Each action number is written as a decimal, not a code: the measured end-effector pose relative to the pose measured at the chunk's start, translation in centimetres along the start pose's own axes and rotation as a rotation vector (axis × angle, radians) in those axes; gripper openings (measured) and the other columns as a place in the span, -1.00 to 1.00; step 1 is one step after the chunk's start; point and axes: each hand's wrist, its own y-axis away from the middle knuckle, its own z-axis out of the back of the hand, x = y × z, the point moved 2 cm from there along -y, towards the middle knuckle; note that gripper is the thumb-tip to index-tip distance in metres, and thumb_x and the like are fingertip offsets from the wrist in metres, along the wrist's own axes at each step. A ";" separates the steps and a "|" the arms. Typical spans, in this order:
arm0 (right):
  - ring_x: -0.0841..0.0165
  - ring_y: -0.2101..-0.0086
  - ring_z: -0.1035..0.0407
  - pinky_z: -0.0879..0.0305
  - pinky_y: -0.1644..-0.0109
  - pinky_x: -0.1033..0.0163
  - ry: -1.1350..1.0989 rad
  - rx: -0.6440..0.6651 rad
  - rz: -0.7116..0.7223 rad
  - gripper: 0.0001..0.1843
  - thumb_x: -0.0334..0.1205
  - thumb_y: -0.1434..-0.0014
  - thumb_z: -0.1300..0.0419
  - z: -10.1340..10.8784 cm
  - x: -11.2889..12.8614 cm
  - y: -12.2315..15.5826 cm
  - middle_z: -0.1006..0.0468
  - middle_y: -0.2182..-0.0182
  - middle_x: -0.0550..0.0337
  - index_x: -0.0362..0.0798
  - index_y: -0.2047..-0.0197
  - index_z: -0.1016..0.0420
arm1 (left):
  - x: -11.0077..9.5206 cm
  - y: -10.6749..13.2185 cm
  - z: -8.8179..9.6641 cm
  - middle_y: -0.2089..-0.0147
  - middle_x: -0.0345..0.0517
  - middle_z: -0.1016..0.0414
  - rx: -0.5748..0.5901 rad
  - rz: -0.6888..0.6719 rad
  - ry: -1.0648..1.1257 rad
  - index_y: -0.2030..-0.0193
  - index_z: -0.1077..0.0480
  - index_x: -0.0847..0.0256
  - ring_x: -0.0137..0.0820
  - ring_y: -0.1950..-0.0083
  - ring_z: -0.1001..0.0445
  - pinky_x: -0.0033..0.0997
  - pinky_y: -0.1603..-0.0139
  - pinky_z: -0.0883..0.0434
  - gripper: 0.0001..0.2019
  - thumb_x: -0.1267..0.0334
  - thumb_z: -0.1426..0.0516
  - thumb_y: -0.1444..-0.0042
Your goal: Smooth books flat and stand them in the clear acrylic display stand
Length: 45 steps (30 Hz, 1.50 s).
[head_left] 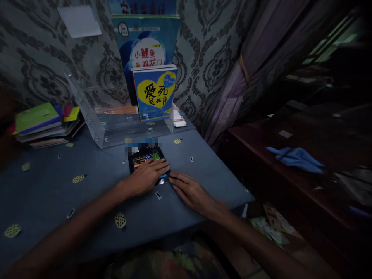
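Note:
A dark book with a colourful cover (pixel 145 158) lies flat on the blue-grey tablecloth (pixel 87 186). My left hand (pixel 148 176) rests on top of it, palm down, fingers stretched out and close together. My right hand (pixel 188 192) lies flat on the cloth just right of the book's near corner, its fingertips touching the book's edge. Behind the book a clear acrylic stand (pixel 95 124) holds an upright blue book with a yellow heart (pixel 155 95), and a taller blue book (pixel 145 42) leans on the wall.
A pile of colourful books (pixel 46 124) sits at the table's far left. To the right stands a dark wooden bench (pixel 290 170) with a blue cloth (pixel 296 158) on it. Printed papers (pixel 273 226) lie on the floor. A curtain (pixel 232 77) hangs beside the table.

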 end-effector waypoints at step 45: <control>0.11 -0.36 0.02 0.12 -0.41 -0.13 0.176 0.263 -0.220 -0.39 -0.03 -0.38 0.06 -6.1 -4.3 -12.3 -0.14 -0.35 -0.21 -0.23 -0.36 -0.16 | -1.3 12.1 -1.2 -0.43 0.10 -0.12 -0.271 0.264 -0.003 -0.36 -0.15 0.11 -0.14 -0.44 -0.09 0.00 -0.35 -0.25 -0.53 0.16 -0.05 -0.35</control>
